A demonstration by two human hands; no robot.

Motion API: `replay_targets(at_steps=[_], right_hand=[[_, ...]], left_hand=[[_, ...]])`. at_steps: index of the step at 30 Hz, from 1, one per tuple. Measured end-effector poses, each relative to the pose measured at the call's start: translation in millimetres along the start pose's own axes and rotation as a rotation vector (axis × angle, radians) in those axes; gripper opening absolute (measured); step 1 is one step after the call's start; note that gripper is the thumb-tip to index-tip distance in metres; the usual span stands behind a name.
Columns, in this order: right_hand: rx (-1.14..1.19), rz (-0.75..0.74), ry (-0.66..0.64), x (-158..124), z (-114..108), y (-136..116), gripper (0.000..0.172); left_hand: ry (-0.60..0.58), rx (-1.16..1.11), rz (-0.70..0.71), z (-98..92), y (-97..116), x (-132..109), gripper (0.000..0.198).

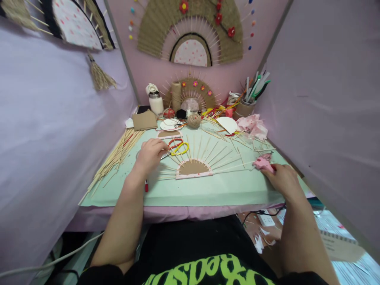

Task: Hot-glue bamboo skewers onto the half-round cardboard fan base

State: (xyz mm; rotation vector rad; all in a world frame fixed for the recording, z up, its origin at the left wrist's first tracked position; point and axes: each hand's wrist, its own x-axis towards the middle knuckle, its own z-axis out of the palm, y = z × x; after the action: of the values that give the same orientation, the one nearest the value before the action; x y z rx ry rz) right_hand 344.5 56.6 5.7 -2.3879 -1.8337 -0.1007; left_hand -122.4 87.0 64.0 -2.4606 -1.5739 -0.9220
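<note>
A half-round cardboard piece (194,168) with a pink-and-white cloth edge lies flat on the table. Thin wooden sticks (218,153) fan out from its curved side. My right hand (283,180) is wrapped round a pink hot glue gun (263,163) at the table's right side. My left hand (151,155) is over the left end of the fan, its fingers pinched together; what they hold, if anything, I cannot make out. Close beside those fingertips lie scissors (181,148) with red and yellow handles. A small red-capped item (146,186) rests near my left wrist.
Long loose sticks (114,158) are piled along the left edge. At the back are a white bottle (156,103), a twine spool (176,97), a twine ball (194,120) and a tool cup (245,107). Crumpled pink cloth (253,126) is at right; finished fans (151,31) hang behind.
</note>
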Motion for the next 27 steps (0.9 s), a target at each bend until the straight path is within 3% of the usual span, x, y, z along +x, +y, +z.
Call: replay_targets(at_steps=[5, 8, 11, 13, 15, 17, 21, 27], right_hand=[[0.079, 0.04, 0.122, -12, -21, -4, 0.045], [0.272, 0.099, 0.303, -26, -45, -12, 0.044], [0.552, 0.236, 0.408, -43, -69, -28, 0.042], [0.835, 0.239, 0.379, -54, -79, -43, 0.038], [1.042, 0.163, 0.296, -65, -83, -61, 0.039], [1.153, 0.055, 0.13, -74, -83, -82, 0.045], [1.207, -0.204, -0.247, -87, -76, -127, 0.052], [1.165, -0.39, -0.463, -89, -60, -177, 0.053]], left_hand=[[0.459, -0.037, -0.004, -8.9, 9, -12, 0.015], [0.705, -0.017, -0.063, -9.2, 11, -21, 0.013], [0.817, 0.017, -0.118, -9.9, 9, -29, 0.012], [0.824, 0.036, -0.138, -11.3, 6, -32, 0.013], [0.829, 0.045, -0.148, -12.6, 3, -35, 0.013], [0.85, 0.047, -0.143, -12.9, -1, -37, 0.012], [0.905, 0.045, -0.098, -9.8, -7, -39, 0.007], [0.84, 0.017, -0.148, -6.2, -6, -42, 0.01]])
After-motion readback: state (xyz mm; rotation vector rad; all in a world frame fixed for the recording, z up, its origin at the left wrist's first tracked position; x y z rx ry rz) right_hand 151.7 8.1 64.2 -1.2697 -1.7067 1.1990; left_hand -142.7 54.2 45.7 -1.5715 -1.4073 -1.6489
